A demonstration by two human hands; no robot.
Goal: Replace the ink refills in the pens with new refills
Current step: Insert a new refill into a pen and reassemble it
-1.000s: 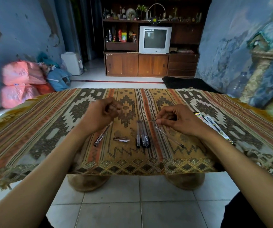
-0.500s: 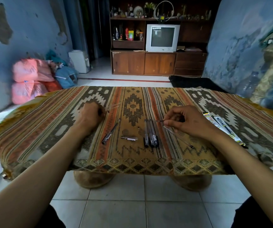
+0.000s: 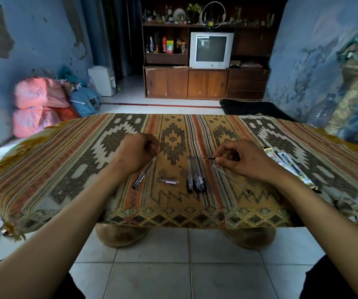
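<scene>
My left hand (image 3: 138, 153) is curled in a loose fist just left of the three dark pens (image 3: 196, 175), and I cannot tell if it pinches anything, because my fingers hide their tips. A clear pen (image 3: 144, 173) lies slanting under that hand, with its dark end toward me. My right hand (image 3: 245, 160) is on the other side of the three pens, and its fingertips pinch a thin dark refill (image 3: 209, 158) that points at the tops of those pens. A clear tube (image 3: 231, 178) slants out from under that hand toward me. The three pens lie side by side, touching, with their caps toward me. Between them and the clear pen lies a short pen piece (image 3: 168, 180), and a tiny bit (image 3: 180, 167) sits just behind it. Two flat refill packs (image 3: 288, 165) lie far to the right of the three pens, near the right edge of the counter (image 3: 66, 169). I can see print on the packs, but it is too small to read. The cloth hangs over the near edge, in front of the pens. There is wide bare cloth to the left of my left hand and behind the pens, up to the far edge. The floor (image 3: 173, 266) is tiled below.
</scene>
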